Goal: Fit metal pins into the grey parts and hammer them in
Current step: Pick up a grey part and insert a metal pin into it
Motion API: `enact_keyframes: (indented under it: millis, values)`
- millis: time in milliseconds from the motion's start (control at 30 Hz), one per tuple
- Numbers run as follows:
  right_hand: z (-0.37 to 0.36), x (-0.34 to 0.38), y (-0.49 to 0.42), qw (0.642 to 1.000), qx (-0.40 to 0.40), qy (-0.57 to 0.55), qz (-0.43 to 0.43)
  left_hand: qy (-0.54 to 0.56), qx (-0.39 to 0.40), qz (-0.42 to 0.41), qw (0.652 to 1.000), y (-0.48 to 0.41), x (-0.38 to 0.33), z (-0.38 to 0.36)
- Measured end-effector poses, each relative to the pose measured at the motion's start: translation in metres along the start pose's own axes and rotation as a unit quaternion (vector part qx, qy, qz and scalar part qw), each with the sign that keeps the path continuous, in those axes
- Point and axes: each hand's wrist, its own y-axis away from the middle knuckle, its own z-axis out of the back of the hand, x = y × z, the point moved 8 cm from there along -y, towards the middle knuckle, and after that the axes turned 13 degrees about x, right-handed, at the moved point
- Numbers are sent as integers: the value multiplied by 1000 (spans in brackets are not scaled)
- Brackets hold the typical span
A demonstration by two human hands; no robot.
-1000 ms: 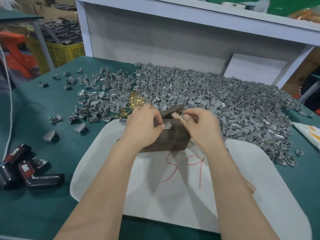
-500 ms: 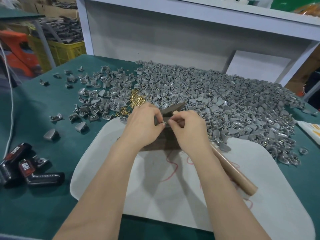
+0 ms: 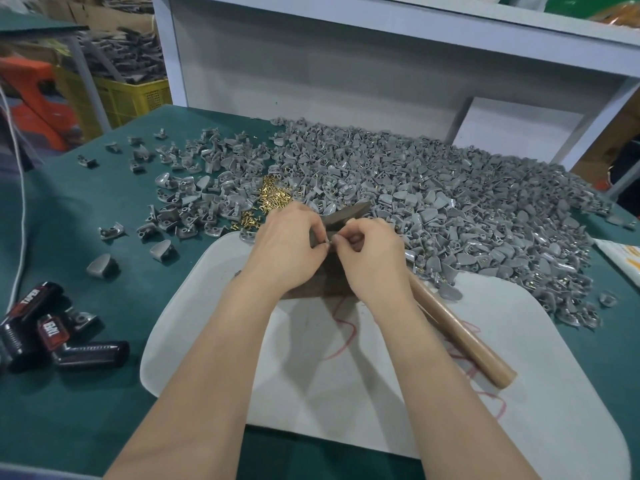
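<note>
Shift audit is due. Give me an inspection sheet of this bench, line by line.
Surface: green table with a white board, scrawled in red, at the front.
Job's things: grey parts heaped at the back and right, with loose ones to the left; brass pins beside them; hammer lying on the board; dark block under the hands.
Clutter: black tools at left; white packet at the right edge.
Hands: left hand and right hand pinch a small piece over the block.
Cables: white cable along the left edge.
Surroundings: white shelf behind; yellow crate of dark parts at far left.
</note>
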Motion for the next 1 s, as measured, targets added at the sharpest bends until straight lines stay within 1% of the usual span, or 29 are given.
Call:
enact_keyframes:
  millis: [133, 333, 567, 833, 1000]
  values:
    - [-3, 3, 0, 1000, 13, 16, -7, -2, 1, 2, 1000, 0, 0, -1]
    - [-4, 6, 3, 999, 12, 42, -5, -1, 0, 1, 1000, 0, 0, 0]
    - [-4, 11, 3, 999, 26, 45, 6, -5, 6, -1, 1000, 0, -2, -1]
    - [-3, 10, -3, 996, 52, 73, -13, -8, 15, -4, 1000, 1, -4, -1]
    - [-3, 7, -5, 996, 59, 52, -30, -12, 16, -4, 1000, 1, -4, -1]
